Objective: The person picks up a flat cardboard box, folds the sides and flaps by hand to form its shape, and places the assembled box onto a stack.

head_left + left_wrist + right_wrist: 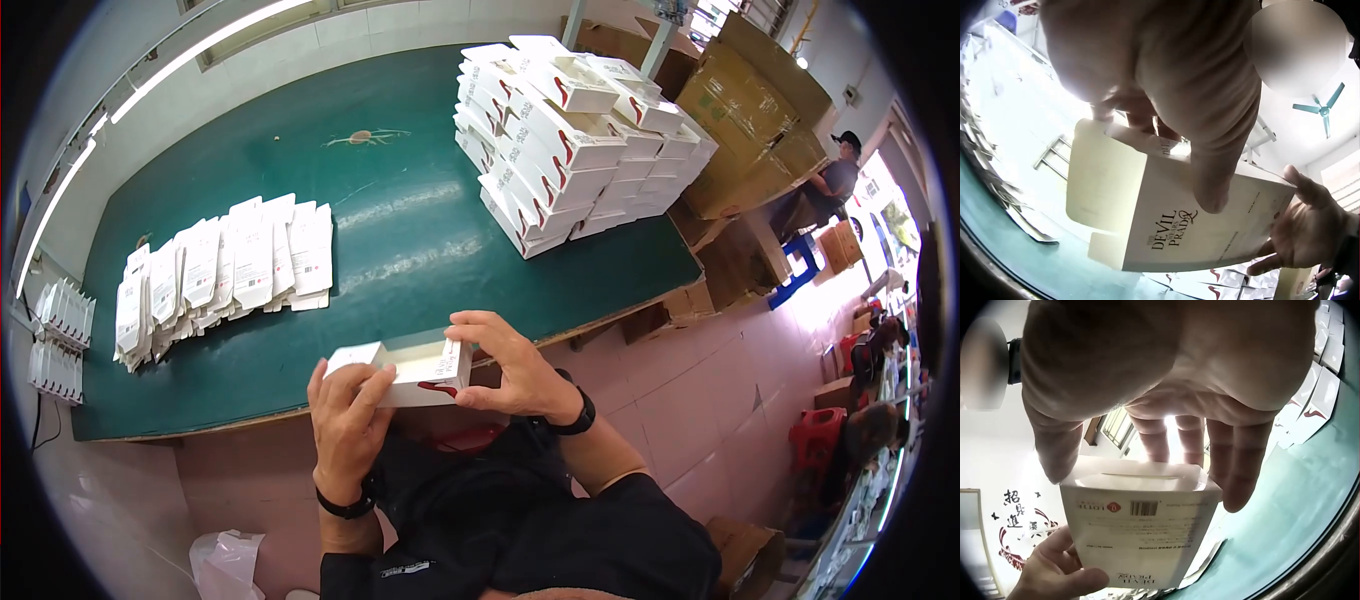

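A white windowed box with a red shoe print [425,372] is held between both hands over the table's front edge. The left hand [348,420] grips its left end, thumb along the printed side; in the left wrist view that end's flaps [1107,181] stand out unfolded. At the other end the right hand [520,370] has its thumb on the near edge and fingers on the far edge. The right wrist view shows this end of the box [1141,481] between thumb and fingers, with a barcode on the face below.
Flat white cartons [235,260] lie in overlapping rows on the green table [400,220]. Formed boxes [570,150] are stacked at the back right, beside a large brown carton [745,120]. More white boxes [60,340] stand at the far left. A person [835,175] is at the far right.
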Demonstrator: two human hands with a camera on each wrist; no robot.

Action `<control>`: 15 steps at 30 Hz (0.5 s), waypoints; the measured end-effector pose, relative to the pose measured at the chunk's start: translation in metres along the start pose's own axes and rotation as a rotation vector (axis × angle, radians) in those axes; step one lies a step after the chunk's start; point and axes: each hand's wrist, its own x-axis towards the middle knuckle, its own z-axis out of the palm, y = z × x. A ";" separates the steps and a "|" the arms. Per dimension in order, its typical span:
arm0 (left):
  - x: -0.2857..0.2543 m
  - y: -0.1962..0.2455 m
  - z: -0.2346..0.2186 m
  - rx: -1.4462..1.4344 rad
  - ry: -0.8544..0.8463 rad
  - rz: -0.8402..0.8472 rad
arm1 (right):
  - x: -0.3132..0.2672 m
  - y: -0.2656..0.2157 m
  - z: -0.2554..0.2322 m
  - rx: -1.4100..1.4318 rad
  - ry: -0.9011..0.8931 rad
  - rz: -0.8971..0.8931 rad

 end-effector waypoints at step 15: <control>-0.030 -0.060 0.070 -0.049 0.163 -0.293 | 0.058 0.071 -0.018 -0.288 0.387 0.061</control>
